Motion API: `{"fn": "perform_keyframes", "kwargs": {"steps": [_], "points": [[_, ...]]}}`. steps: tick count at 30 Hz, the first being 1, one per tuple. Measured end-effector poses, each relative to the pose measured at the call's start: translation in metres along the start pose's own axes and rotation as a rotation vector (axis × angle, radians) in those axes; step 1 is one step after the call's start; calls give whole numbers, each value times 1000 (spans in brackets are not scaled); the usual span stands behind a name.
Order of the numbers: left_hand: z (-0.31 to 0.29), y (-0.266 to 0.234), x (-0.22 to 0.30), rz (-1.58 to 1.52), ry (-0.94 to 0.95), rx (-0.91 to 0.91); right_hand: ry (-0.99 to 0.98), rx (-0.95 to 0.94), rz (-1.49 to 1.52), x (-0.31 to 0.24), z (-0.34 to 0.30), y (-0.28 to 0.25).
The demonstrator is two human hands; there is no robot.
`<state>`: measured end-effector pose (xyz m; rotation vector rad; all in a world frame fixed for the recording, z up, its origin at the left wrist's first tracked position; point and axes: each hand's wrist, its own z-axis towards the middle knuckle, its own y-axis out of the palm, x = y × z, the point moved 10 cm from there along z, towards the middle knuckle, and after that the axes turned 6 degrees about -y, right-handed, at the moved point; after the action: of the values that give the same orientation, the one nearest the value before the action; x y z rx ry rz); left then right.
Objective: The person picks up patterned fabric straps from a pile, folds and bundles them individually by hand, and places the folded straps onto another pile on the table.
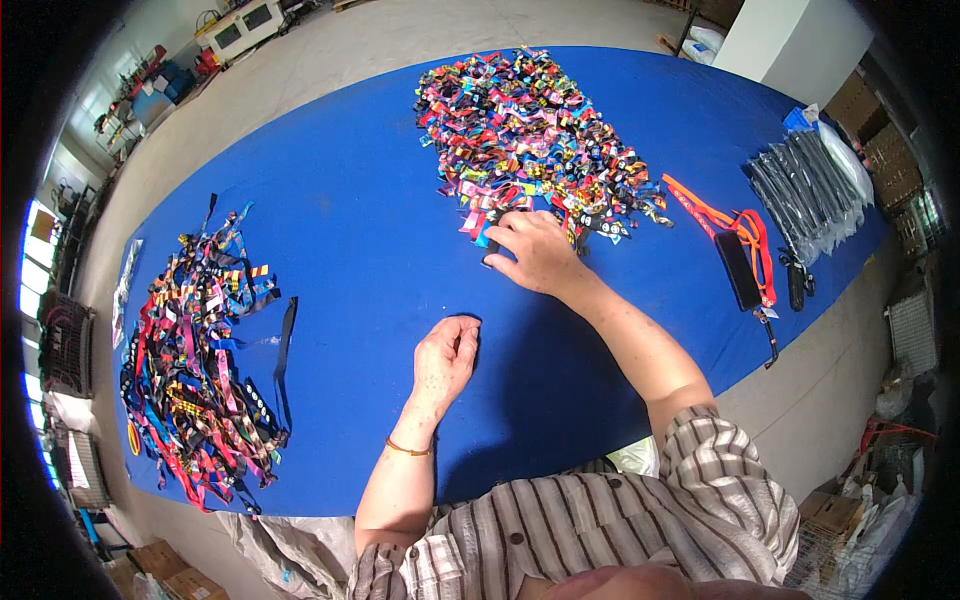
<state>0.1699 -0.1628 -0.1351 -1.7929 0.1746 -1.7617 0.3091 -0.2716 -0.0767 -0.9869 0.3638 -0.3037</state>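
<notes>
A wide heap of short, multicoloured patterned ribbon loops (530, 135) lies at the far middle of the blue table. At its near edge is my right hand (540, 252), thumb and fingers closed around a small dark ribbon loop (491, 247), partly hidden by the fingers. My left hand (446, 362) rests on the cloth nearer to me, fingers curled in and pressed together; whatever they hold, if anything, is hidden. At the left lies a loose pile of longer patterned ribbon strips (195, 370), with one black strip (286, 350) beside it.
On the right are a black phone (738, 270) with an orange-red lanyard (762, 250), and a small black item (795, 283). Behind them sits a stack of dark packs in clear plastic (810, 190). A blue cloth (340, 200) covers the table; a white pillar (795, 45) stands beyond.
</notes>
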Motion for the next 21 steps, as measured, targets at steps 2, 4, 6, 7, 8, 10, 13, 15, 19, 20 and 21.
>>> {"fn": "perform_keyframes", "kwargs": {"steps": [2,4,6,7,8,10,13,15,19,20,21], "points": [[0,0,0,-8,-9,1,-19,-16,17,-3,0,2],[0,1,-1,-16,-18,1,-35,-5,13,-5,-1,4],[0,0,-2,-15,-14,6,-51,6,9,-7,-3,4],[0,0,-2,-15,-14,6,-52,22,14,-8,-4,2],[0,-1,-2,-20,-8,12,-52,38,19,-9,-5,0],[0,-2,-1,-25,-3,18,-1,117,-17,1,-6,-13],[1,-2,2,4,-1,11,39,294,-76,20,-7,-34],[1,-2,2,11,1,12,50,355,-62,29,-8,-40],[0,0,-2,-8,-30,-2,40,311,-58,21,1,-39],[0,0,0,-19,-38,-2,42,312,-59,22,1,-38],[-1,0,0,-31,-46,-2,39,265,-74,24,2,-30]]}}
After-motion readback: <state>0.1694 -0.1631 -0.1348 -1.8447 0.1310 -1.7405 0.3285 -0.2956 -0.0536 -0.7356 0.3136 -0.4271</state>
